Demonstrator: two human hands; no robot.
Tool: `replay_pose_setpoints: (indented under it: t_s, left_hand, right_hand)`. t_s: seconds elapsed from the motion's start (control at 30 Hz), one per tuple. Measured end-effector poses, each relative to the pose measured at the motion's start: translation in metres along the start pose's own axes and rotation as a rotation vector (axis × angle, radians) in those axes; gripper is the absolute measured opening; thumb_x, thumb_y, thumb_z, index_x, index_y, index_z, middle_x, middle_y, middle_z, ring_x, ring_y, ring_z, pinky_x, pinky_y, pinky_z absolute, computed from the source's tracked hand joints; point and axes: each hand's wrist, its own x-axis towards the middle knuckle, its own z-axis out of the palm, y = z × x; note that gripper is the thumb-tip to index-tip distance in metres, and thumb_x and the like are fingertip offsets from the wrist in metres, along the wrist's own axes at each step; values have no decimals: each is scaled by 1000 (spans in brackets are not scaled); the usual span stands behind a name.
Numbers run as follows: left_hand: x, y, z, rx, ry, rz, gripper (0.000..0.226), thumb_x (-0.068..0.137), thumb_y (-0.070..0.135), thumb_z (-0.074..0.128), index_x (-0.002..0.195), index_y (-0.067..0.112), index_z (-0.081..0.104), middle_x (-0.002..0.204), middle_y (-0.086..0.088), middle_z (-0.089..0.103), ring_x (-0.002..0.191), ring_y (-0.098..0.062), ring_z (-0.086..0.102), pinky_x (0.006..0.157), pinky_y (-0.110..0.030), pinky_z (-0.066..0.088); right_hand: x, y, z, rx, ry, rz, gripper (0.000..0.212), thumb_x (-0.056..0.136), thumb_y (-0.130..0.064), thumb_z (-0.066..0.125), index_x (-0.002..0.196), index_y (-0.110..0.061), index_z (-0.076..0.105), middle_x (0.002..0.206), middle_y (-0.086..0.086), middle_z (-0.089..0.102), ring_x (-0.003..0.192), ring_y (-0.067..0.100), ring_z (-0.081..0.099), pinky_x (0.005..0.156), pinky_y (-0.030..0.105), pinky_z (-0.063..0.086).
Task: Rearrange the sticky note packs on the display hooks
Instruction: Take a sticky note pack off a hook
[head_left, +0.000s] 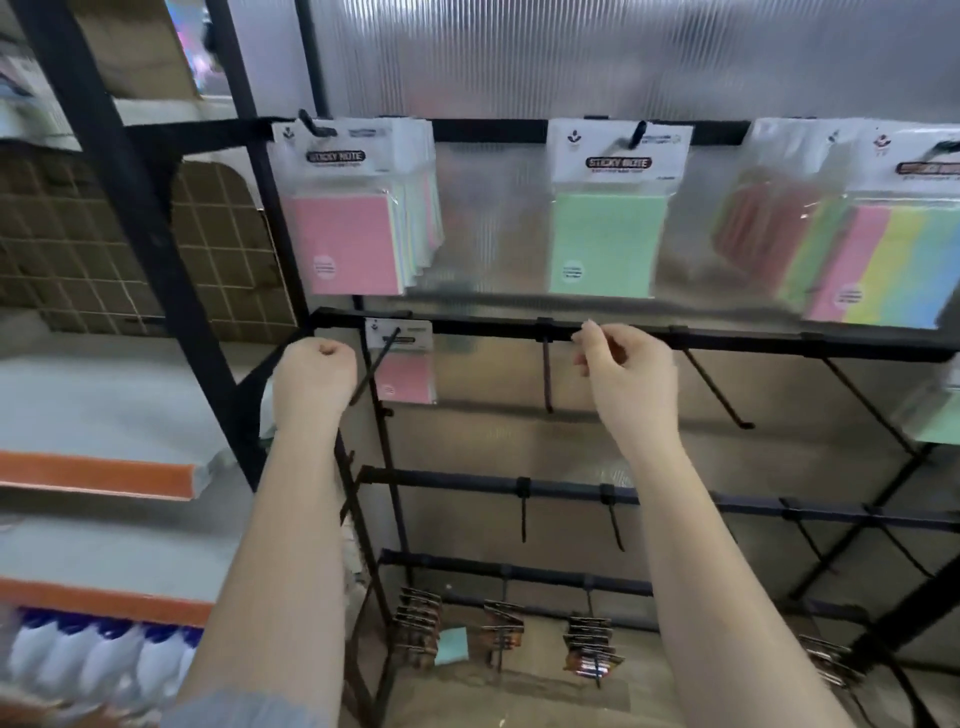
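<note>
a shop: packaged sticky note packs (348, 208) hang on display hooks (548, 374) at twelve o'clock, stocked shelves (98, 478) at nine.

Multicolour pack (898, 260) cut by right edge, bottom-row packs (589, 649) blurred, small pack's (402, 364) label unreadable

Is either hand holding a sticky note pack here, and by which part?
No pack is held. The left hand is a closed fist, holding nothing visible; the right hand has curled fingers at the second rail, nothing visibly between them.
</note>
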Motion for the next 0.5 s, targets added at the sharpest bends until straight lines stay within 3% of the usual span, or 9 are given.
replay_pose_setpoints:
  t_s: [0.03,0.1,0.13,0.2,0.27,0.33,0.37,0.43,0.5]
  left_hand:
    - [18,-3,4,-29,-92,-72,26,89,16,47,63,20,50,79,-3,58,77,-23,55,73,-35,50]
    - [46,-8,13,-33,-281,-190,21,93,18,47,74,19,54,104,-11,57,95,-22,51,94,-39,44]
    - [57,-11,20,-17,-342,-215,16,95,18,46,88,15,60,113,-14,56,99,-21,50,98,-37,42]
    - [71,-15,31,56,-394,-202,31,96,16,45,121,2,58,128,-18,54,111,-27,54,94,-35,44]
    - [76,-21,40,156,-433,-107,34,96,15,41,121,-2,56,121,-22,57,107,-33,56,74,-30,46]
    - [79,-25,45,170,-483,-31,28,95,12,37,109,0,58,98,-19,58,81,-25,56,55,-25,36]
    - [82,-27,48,135,-510,-49,27,94,12,38,108,-2,57,95,-16,58,78,-23,54,55,-24,36]
    - [88,-30,54,47,-531,-106,32,93,16,43,115,-3,57,104,-16,61,92,-29,58,70,-27,43]
    - [91,-30,57,11,-526,-132,32,92,18,46,113,-2,59,107,-18,62,97,-32,59,74,-30,42]
  right_hand:
    - [1,-1,6,-19,16,-2,19,96,-33,50,82,-32,63,73,-13,65,70,1,59,59,8,40]
    - [1,-1,17,-45,74,10,20,96,-32,50,89,-26,67,75,-13,65,72,0,59,62,11,41]
    - [1,-1,21,-56,98,22,21,97,-32,50,92,-24,69,77,-13,66,74,-1,59,63,11,41]
    - [0,-2,29,-84,126,47,23,97,-32,49,98,-21,69,82,-12,67,78,-1,59,64,10,40]
    - [-1,-3,35,-98,135,62,23,97,-32,49,101,-20,68,83,-10,66,79,0,59,65,10,40]
    - [-2,-6,41,-101,140,72,20,97,-31,50,99,-20,67,81,-10,65,78,2,59,65,12,42]
    - [-4,-7,43,-105,142,74,19,97,-30,50,97,-21,67,79,-10,64,76,3,59,65,13,43]
    - [-5,-10,47,-118,150,65,16,97,-28,51,93,-23,65,77,-10,64,74,4,59,65,13,43]
    - [-6,-12,49,-144,153,57,17,97,-28,50,94,-21,66,78,-10,63,76,3,59,65,12,42]
